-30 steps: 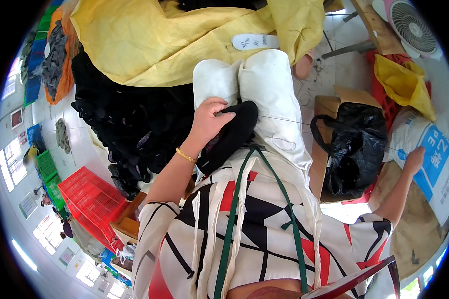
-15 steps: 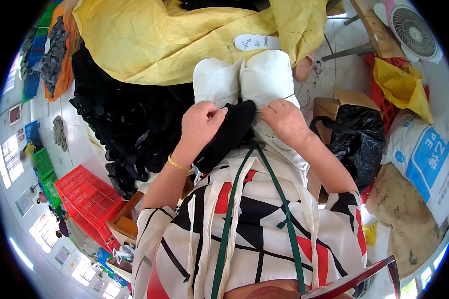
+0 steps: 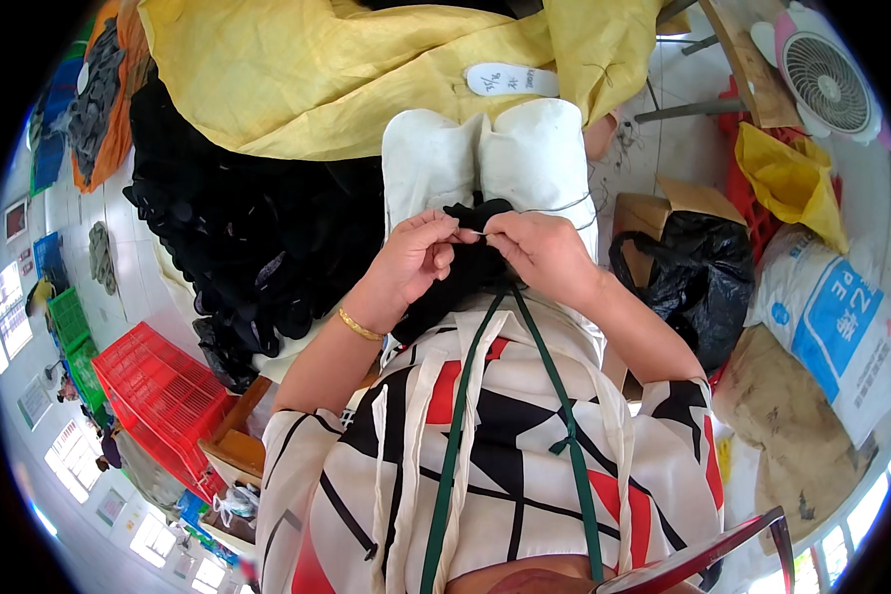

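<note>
My left hand [image 3: 421, 252] and my right hand [image 3: 540, 247] meet above my lap, the fingertips of both pinched closed. Between them shows a thin, pale, needle-like piece [image 3: 478, 233]; its right end is in my right fingers. What my left fingertips pinch is too small to make out. A dark thread [image 3: 564, 207] curves out beside my right hand over the white padded cover [image 3: 535, 148] on my knees. Black fabric [image 3: 480, 213] lies on my lap under and behind the hands, mostly hidden by them.
A large heap of black fabric pieces [image 3: 257, 228] lies at the left, partly under a yellow sheet [image 3: 346, 89] with a white insole [image 3: 511, 79] on it. Red crates [image 3: 158, 386] stand lower left. At the right are a black plastic bag [image 3: 698, 282], a white sack [image 3: 832, 317] and a fan [image 3: 827, 84].
Both hands have come together over the lap, the right moving left and the left slightly right. The black fabric has sunk lower, and the needle-like piece now shows between the fingertips.
</note>
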Action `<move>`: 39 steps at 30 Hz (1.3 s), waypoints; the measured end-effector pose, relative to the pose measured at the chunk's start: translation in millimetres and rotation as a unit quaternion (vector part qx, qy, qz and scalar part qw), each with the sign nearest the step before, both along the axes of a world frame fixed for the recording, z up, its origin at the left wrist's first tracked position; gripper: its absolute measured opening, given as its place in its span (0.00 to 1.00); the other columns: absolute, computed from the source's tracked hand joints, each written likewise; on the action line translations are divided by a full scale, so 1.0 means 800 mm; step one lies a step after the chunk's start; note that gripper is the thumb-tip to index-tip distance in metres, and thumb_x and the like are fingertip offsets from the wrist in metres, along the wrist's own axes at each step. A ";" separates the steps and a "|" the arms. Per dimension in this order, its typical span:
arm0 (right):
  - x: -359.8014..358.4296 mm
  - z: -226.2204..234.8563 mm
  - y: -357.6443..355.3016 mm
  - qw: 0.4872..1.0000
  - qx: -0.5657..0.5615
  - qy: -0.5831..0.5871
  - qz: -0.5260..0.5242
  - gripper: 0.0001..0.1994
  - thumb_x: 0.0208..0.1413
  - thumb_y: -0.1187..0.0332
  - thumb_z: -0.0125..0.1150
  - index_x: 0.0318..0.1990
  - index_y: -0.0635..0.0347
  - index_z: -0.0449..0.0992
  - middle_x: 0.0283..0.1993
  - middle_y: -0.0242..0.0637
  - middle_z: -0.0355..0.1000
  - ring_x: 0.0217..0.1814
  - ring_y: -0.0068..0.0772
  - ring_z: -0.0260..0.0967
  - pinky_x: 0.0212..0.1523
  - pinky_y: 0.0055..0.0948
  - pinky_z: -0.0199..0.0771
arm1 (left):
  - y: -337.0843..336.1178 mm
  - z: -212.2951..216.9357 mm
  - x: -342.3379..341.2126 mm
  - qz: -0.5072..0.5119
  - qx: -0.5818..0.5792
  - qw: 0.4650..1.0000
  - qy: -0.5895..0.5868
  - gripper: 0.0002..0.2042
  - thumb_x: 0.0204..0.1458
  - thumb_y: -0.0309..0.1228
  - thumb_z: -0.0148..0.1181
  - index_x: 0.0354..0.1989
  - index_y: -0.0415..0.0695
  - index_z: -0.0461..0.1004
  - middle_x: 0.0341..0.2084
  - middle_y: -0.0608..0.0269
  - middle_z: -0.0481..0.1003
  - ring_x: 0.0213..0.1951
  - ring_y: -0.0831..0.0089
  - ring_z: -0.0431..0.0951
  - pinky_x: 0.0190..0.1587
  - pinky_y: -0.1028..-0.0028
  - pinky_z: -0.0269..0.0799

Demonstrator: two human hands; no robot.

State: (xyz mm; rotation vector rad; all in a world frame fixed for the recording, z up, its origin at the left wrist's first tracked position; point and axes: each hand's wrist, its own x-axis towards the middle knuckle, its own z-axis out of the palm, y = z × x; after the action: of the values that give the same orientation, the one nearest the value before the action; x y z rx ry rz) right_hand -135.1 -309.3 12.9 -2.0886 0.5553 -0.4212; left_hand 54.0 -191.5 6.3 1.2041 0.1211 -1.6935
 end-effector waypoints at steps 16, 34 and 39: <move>0.039 -0.033 -0.004 0.995 -0.071 0.047 0.042 0.02 0.51 0.71 0.63 0.33 0.51 0.77 0.32 0.33 0.69 0.38 0.41 0.73 0.34 0.39 0.74 | 0.006 -0.026 0.021 -0.181 -0.067 0.936 -0.293 0.07 0.63 0.31 0.57 0.41 0.41 0.76 0.25 0.69 0.75 0.25 0.83 0.73 0.28 0.80 0.72; -0.188 0.015 -0.209 0.626 0.570 -0.389 -0.364 0.04 0.62 0.77 0.53 0.34 0.58 0.67 0.26 0.30 0.63 0.24 0.21 0.61 0.26 0.17 0.70 | 0.012 -0.037 0.016 -0.200 -0.095 0.868 -0.445 0.07 0.59 0.30 0.64 0.37 0.37 0.79 0.23 0.75 0.75 0.26 0.89 0.67 0.30 0.83 0.65; -0.527 0.013 -0.361 0.602 0.304 -0.501 -0.543 0.07 0.64 0.77 0.50 0.33 0.71 0.67 0.26 0.38 0.65 0.26 0.34 0.66 0.61 0.51 0.72 | -0.002 -0.038 0.018 -0.219 -0.116 0.884 -0.397 0.07 0.59 0.29 0.62 0.37 0.38 0.78 0.23 0.75 0.73 0.26 0.88 0.67 0.30 0.83 0.65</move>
State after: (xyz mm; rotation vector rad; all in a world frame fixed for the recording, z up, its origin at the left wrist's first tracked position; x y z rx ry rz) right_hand -557.1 -598.0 23.1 -0.3878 0.9933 -1.6654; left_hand 68.2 -193.2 -23.8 1.7229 -0.8899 -1.3810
